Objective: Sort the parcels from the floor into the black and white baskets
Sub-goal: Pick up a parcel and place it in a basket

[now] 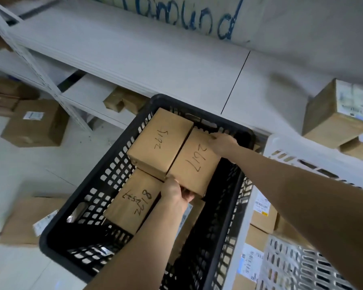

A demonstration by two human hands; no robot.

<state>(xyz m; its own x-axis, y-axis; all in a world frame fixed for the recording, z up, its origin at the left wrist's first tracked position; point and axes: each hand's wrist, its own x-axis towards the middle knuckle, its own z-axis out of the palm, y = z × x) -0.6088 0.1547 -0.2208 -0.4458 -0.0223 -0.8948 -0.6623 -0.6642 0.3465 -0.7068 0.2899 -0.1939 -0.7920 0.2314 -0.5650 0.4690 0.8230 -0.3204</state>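
A black basket (88, 197) stands in the middle of the floor with several brown parcels inside. The parcel marked 2617 (194, 164) lies in it beside the parcel marked 2615 (158, 141). My left hand (174, 191) grips the near corner of the 2617 parcel. My right hand (223, 142) holds its far corner. A third parcel marked 2618 (132, 201) lies lower, at the near left of the basket. The white basket (281, 153) stands to the right, with several parcels in it.
A white metal shelf rack (134, 59) runs along the back with small boxes under it. Loose parcels lie on the floor at left (34, 122), at near left (27, 220) and at far right (335, 114).
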